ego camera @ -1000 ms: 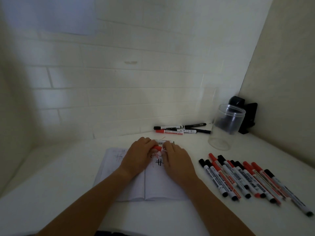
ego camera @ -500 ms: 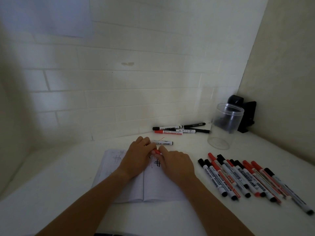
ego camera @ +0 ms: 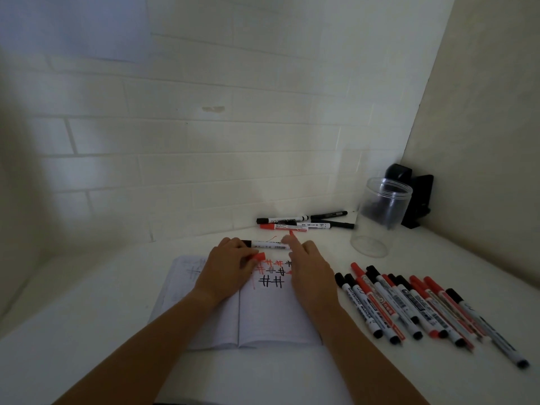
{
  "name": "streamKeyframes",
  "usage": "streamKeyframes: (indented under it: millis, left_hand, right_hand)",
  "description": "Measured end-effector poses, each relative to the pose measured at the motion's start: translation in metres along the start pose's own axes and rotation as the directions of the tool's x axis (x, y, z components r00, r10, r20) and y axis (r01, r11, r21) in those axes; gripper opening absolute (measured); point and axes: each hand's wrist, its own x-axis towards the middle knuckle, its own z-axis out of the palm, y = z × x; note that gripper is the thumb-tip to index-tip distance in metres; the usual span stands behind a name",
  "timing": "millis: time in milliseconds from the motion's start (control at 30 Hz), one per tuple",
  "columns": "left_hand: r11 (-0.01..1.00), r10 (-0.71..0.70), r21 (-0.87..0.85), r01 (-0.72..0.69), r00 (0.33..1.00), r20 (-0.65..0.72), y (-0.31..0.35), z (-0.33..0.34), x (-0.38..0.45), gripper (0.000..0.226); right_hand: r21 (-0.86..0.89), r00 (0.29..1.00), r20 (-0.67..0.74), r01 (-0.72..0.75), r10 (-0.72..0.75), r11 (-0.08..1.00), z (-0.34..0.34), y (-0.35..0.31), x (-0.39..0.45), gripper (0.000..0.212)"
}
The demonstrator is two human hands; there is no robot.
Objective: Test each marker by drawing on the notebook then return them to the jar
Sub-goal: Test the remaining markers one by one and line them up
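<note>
An open notebook [ego camera: 271, 314] lies on the white table, with red and black hash marks [ego camera: 271, 276] on its right page. My left hand [ego camera: 226, 271] rests on the page's top edge and pinches a red cap [ego camera: 259, 256]. My right hand [ego camera: 311, 276] holds a red marker whose red tip [ego camera: 292, 232] sticks out past the index finger; its body is hidden in the hand. A black-capped marker [ego camera: 267, 244] lies just beyond the notebook. The clear jar [ego camera: 380, 217] stands empty at the back right.
Several red and black markers [ego camera: 409, 308] lie in a row right of the notebook. A few more markers [ego camera: 304, 222] lie along the tiled wall. A black object [ego camera: 416, 197] sits in the corner behind the jar.
My hands, pressed together over the red marker before, have pulled apart. The cap has come off into my left hand and the marker's tip now shows beyond my right fingers.
</note>
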Motion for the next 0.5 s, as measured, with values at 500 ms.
streamKeyframes:
  millis: [500]
  left_hand:
    - [1.0, -0.024, -0.007, 0.025, 0.997, 0.072, 0.002, -0.001, -0.002, 0.018]
  right_hand:
    - [0.641, 0.97, -0.061, -0.144, 0.237, 0.754, -0.015, -0.001, -0.001, 0.017]
